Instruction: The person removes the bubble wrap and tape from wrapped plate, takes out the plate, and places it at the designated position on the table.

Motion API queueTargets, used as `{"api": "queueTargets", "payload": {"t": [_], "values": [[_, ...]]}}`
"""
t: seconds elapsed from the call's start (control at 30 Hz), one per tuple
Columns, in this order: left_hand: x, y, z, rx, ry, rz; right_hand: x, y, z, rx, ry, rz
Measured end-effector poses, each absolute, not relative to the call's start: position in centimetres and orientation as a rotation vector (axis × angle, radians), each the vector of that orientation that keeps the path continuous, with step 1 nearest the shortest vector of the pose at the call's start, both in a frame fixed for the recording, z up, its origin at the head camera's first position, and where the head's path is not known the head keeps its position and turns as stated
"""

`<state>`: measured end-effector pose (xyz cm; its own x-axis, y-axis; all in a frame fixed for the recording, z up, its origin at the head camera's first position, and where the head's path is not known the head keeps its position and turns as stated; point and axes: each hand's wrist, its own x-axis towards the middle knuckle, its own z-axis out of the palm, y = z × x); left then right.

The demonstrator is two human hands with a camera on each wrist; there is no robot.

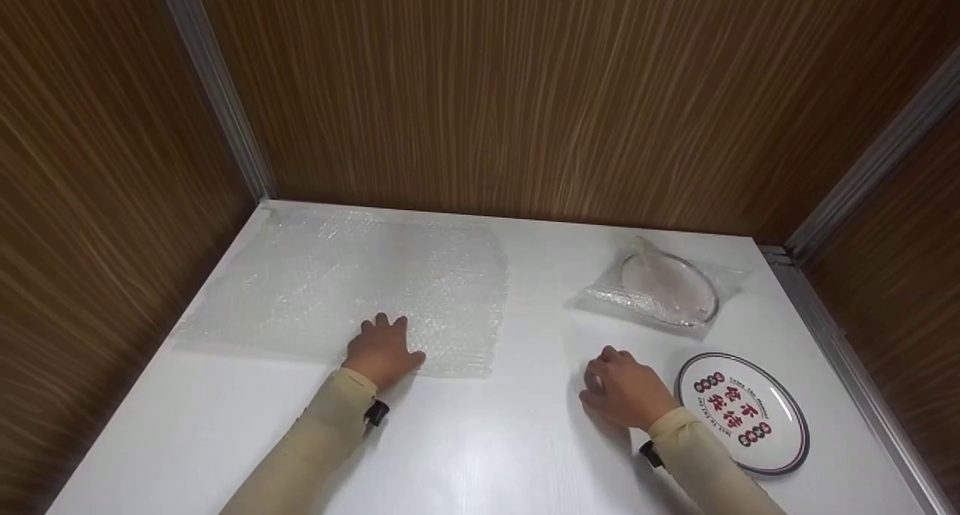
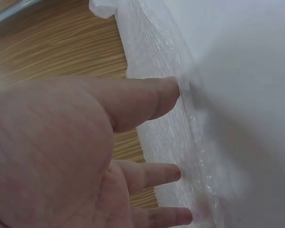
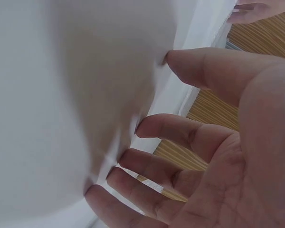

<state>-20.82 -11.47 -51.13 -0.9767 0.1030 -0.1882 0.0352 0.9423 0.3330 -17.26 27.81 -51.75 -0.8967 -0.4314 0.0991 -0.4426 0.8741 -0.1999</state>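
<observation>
A sheet of clear bubble wrap [image 1: 360, 282] lies flat on the left of the white table. My left hand [image 1: 382, 354] rests on its near edge with fingers spread; in the left wrist view the fingertips [image 2: 168, 172] touch the wrap. To the right, my right hand [image 1: 626, 387] has its fingertips on the bare table, fingers loosely bent, with nothing visible held. Just right of that hand is a round white plate [image 1: 780, 417] with a dark rim and red characters, partly hidden by the sleeve.
Another plate [image 1: 667, 286], wrapped in bubble wrap, lies toward the back right of the table [image 1: 480, 455]. Wood-grain panels [image 1: 480, 103] enclose the back and sides, with metal posts [image 1: 217, 88] at the corners.
</observation>
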Motion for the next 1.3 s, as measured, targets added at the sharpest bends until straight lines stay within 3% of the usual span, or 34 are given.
{"api": "queueTargets", "payload": {"t": [0.6,1.3], "values": [[-23.5,-14.2,-51.0,0.175,2.876,0.498,-17.4,26.7,-52.2,0.704,-2.981,0.378],[-23.7,-14.1,-51.1,0.13,2.885,0.53,-17.3,26.5,-52.7,0.702,-2.959,0.347]]}}
